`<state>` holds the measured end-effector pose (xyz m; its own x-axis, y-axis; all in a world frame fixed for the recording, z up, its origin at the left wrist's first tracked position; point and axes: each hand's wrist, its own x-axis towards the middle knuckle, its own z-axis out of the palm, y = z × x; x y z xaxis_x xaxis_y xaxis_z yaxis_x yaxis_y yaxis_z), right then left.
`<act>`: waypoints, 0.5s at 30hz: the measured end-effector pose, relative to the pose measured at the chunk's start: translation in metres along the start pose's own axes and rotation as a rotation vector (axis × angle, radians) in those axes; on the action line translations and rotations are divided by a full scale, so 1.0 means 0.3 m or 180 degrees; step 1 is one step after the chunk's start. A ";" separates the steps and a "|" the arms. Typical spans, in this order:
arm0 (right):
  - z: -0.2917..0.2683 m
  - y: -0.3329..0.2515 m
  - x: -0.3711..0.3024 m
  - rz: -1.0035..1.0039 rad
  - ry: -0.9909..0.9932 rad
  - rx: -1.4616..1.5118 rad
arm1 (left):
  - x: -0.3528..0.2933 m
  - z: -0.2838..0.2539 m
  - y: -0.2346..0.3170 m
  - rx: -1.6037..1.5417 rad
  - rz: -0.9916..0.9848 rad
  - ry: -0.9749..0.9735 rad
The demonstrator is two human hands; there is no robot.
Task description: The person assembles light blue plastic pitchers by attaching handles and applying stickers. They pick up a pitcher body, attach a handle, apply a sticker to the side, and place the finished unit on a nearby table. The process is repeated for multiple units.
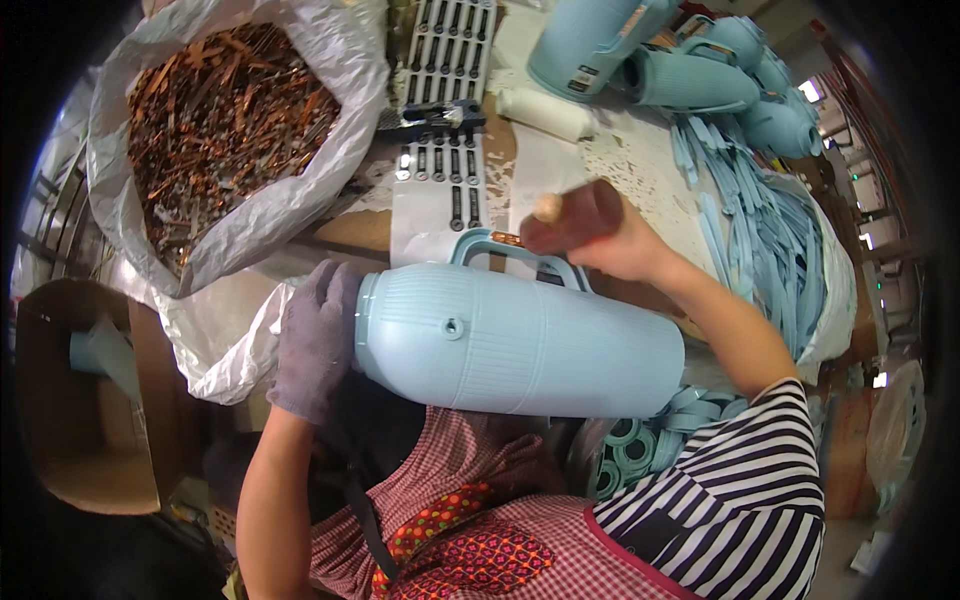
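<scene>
A light blue ribbed vacuum jug lies on its side in front of my body, its handle on the far side. My gloved left hand is closed around the jug's narrower left end. On the handle shows a small copper-coloured strip. My bare right hand is closed on a blurred mallet with a dark red cylindrical head and a pale round nub. The mallet is just above the jug's handle; whether it touches is not clear.
A white sack of copper-coloured strips stands at far left, above a cardboard box. Dark fittings lie in rows on the table. More blue jugs, blue plastic strips and rings lie right.
</scene>
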<state>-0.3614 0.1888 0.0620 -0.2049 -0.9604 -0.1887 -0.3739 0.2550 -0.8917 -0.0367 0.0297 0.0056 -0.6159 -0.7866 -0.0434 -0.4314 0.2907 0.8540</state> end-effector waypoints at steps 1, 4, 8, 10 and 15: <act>0.013 -0.034 0.011 -0.0348 0.0106 -0.0241 | 0.003 -0.003 0.004 -0.0007 -0.0015 -0.0001; 0.065 -0.131 0.065 -0.0631 -0.0118 -0.0556 | -0.001 -0.020 0.036 -0.0069 -0.0265 -0.0199; 0.135 -0.092 0.144 -0.0878 0.0150 -0.0926 | -0.011 -0.035 -0.029 0.0052 0.0496 0.0044; 0.050 -0.002 0.181 -0.1464 0.0832 -0.0763 | -0.052 -0.153 -0.046 -0.0364 -0.0059 0.0303; -0.151 0.008 0.101 0.0309 0.2281 -0.3824 | -0.280 -0.699 -0.104 -0.0534 -0.0936 0.0140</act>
<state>-0.4095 0.1652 0.0729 -0.5491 -0.7614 0.3447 -0.7928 0.6051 0.0735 0.1668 -0.0273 0.0913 -0.4507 -0.8473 -0.2812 -0.4696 -0.0429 0.8819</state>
